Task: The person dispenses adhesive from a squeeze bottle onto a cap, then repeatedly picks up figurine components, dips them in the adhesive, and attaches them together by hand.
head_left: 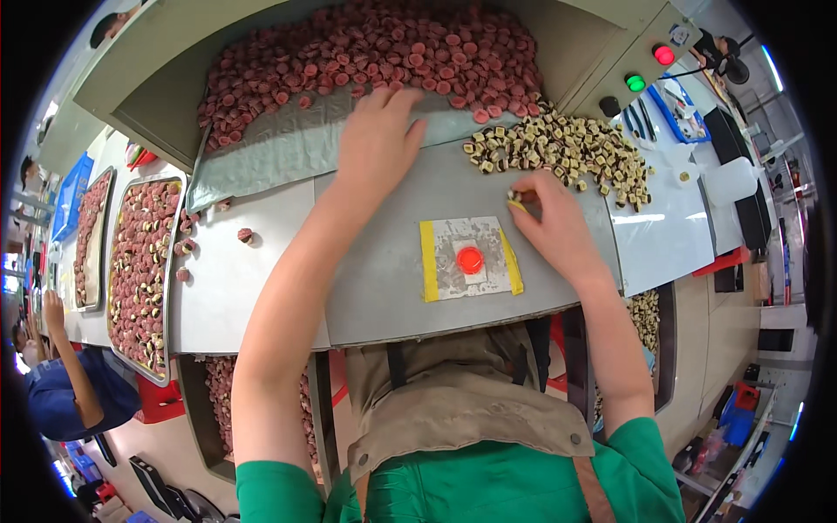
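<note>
My left hand (381,144) reaches forward with its fingers stretched out and its thumb apart. Its fingertips are at the near edge of a heap of small pinkish-red ridged cups (418,52), on a grey plastic sheet (288,144). My right hand (558,222) pinches a small cream-and-dark block (513,197) between thumb and fingers. Just beyond that hand lies a pile of similar cream-and-dark blocks (558,152). Between my forearms, a bright red round piece (470,260) sits on a worn pale plate (449,235) edged with yellow tape.
Trays of joined red and cream pieces (144,270) stand at the left. A panel on the right carries a red lamp (664,55) and a green lamp (635,83). A white bottle (731,181) is at far right. Another person (78,392) works at left. Filled drawers sit below the table edge.
</note>
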### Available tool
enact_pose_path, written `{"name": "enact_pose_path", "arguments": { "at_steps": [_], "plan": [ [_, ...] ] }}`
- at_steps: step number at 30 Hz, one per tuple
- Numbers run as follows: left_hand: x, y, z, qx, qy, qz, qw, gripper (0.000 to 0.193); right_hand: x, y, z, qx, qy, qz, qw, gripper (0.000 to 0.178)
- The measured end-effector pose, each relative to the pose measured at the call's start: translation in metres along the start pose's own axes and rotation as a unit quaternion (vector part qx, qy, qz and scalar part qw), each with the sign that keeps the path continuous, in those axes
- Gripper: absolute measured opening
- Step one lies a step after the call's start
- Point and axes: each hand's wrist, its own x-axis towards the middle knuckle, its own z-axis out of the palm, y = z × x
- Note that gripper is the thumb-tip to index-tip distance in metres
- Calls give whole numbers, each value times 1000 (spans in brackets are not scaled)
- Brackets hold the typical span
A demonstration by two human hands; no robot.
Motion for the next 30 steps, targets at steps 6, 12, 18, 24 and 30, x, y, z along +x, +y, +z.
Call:
{"name": "enact_pose_path", "arguments": {
  "at_steps": [6,12,18,24,30],
  "plan": [
    [37,-13,64,155,-137,-96,974,33,-48,13,-11,101,22,55,993,24],
    [9,-48,55,175,-50,-31,983,24,-57,44,-14,-82,48,-51,994,27],
    [-5,-33,13,87,-66,-49,993,20,-71,39,-19,-91,63,1,994,31],
    [-65,32,-43,-583,-117,-405,694,30,-64,32,-26,-73,6,-68,995,32],
    [-117,67,-60,-730,-98,-449,506,30,-55,16,-17,-141,-39,-94,985,27]
  ]
}}
